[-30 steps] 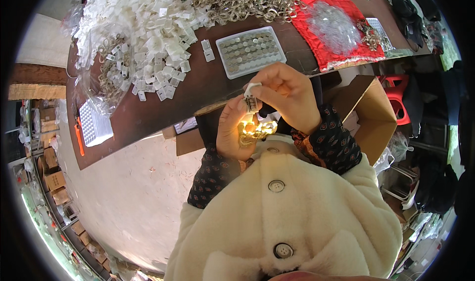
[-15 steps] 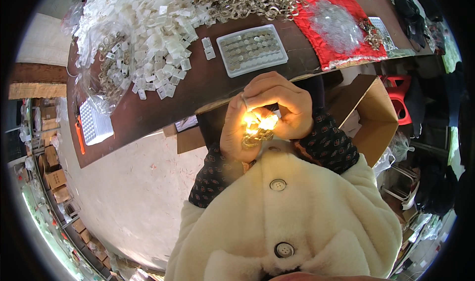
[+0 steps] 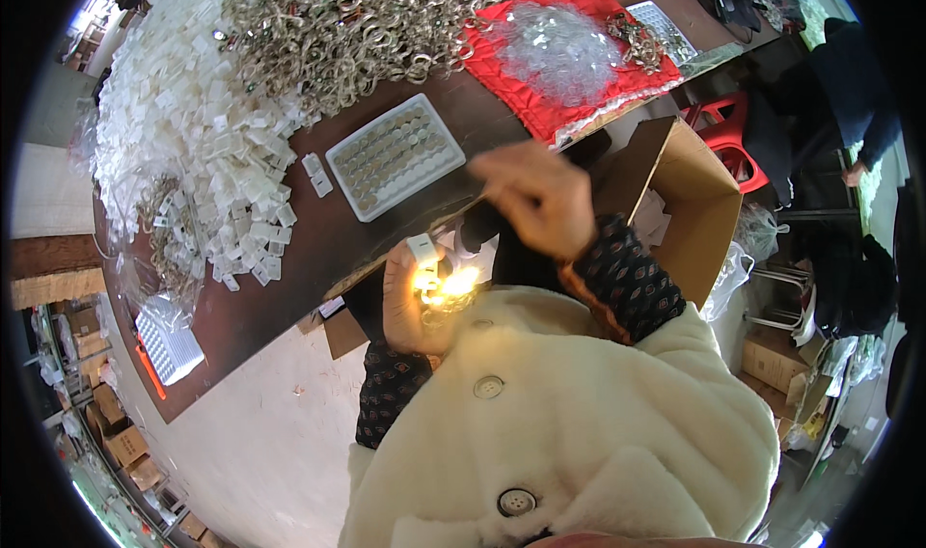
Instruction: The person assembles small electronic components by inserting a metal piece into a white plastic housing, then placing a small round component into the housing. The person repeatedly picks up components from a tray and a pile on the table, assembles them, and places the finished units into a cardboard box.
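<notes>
The light string [image 3: 448,286], between seven and eight o'clock from the right hand [image 3: 540,196], whose blurred fingers' state I cannot tell, could fall if the left hand [image 3: 402,313] gripping it loosens.

string lights [image 3: 448,285]: warm yellow | case [image 3: 422,248]: white | sleeves [image 3: 637,283]: black, reddish motifs | coat [image 3: 598,394]: cream | cloth [image 3: 529,112]: red

Left hand [image 3: 398,307] holding white plastic case [image 3: 422,249] and glowing yellow lights [image 3: 449,286], blurred right hand [image 3: 542,199] near white rectangular tray [image 3: 413,178]
</notes>
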Demonstrator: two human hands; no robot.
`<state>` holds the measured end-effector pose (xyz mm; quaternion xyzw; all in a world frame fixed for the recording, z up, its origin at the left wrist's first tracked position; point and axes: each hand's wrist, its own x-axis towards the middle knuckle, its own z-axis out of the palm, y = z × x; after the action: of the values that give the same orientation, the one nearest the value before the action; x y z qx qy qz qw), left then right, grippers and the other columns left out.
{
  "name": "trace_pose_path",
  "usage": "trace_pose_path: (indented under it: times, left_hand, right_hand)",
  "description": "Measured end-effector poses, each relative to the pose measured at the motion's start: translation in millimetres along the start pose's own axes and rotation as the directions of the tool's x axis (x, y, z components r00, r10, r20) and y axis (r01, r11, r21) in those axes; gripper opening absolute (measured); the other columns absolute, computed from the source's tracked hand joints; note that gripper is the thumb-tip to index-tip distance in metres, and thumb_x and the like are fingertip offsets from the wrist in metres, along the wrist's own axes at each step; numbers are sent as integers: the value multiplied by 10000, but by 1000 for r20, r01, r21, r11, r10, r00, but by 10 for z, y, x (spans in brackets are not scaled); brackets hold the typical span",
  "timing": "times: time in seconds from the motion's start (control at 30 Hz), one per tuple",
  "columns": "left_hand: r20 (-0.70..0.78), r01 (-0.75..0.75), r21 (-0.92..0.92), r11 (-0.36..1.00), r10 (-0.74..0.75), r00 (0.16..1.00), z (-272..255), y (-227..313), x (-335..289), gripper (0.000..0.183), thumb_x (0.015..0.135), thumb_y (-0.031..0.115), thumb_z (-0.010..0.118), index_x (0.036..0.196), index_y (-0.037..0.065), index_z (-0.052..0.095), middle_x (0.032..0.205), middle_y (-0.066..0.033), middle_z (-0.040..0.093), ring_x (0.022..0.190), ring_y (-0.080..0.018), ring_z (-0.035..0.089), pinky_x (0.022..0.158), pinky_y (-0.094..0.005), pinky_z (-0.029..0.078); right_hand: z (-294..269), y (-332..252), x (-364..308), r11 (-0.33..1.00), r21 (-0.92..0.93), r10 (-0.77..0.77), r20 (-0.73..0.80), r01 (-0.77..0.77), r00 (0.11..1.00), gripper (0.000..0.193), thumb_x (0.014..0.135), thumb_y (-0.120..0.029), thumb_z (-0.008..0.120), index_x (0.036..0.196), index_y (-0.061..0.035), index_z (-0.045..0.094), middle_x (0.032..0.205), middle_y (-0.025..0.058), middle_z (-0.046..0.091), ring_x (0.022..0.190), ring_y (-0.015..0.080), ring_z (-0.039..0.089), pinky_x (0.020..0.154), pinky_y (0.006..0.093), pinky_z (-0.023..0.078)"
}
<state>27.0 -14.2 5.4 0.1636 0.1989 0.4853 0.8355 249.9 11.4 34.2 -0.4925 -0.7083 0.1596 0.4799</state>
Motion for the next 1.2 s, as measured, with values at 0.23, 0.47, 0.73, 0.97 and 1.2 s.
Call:
trace_pose_path:
  times: [0.23, 0.47, 0.73, 0.97, 1.2]
  left_hand:
    - [-203, 64, 19, 998, -59, 977, -135, -73, 59, 289, 1024, 336, 519, 1150, 77, 549, 734, -27, 565, 502, -118, 493, 504, -286, 460]
    - [-243, 34, 100, 994, -9, 970, -93, -89, 63, 285, 977, 284, 594, 1187, 92, 573, 1014, -61, 639, 728, -141, 595, 612, -331, 548]
    - [-108, -69, 174, 982, 88, 990, 230, -87, 91, 222, 959, 189, 631, 1141, 71, 582, 1038, -76, 663, 897, -153, 628, 807, -301, 538]
    - [-178, -29, 175, 984, 61, 982, 337, -83, -19, 262, 953, 208, 619, 1170, 68, 579, 1092, -76, 639, 1009, -182, 628, 870, -342, 540]
    - [-68, -76, 311, 947, 102, 992, 444, -133, -100, 217, 962, 214, 600, 1104, 50, 588, 995, -79, 643, 880, -171, 625, 809, -337, 539]
  right_hand:
    - [-334, 777, 208, 877, -415, 162, -222, -244, 961, 140, 842, -47, 711, 979, -75, 722, 930, 137, 672, 801, 305, 678, 689, 355, 539]
    - [-284, 726, 285, 823, -488, 184, -254, -290, 950, 86, 890, -76, 622, 974, -91, 617, 922, 121, 633, 767, 352, 652, 642, 416, 533]
    - [5, -268, 28, 972, 191, -172, 191, 135, 966, 331, 783, 49, 642, 1099, -48, 618, 1010, 103, 595, 947, 289, 617, 785, 353, 544]
    - [33, -456, -25, 957, 162, -268, 158, 242, 950, 297, 822, -67, 632, 1108, -93, 554, 969, 100, 567, 859, 329, 628, 679, 420, 522]
    - [-43, -561, -181, 972, 86, -232, 198, 219, 952, 225, 858, -97, 613, 1066, -80, 529, 940, 107, 568, 842, 342, 624, 651, 437, 500]
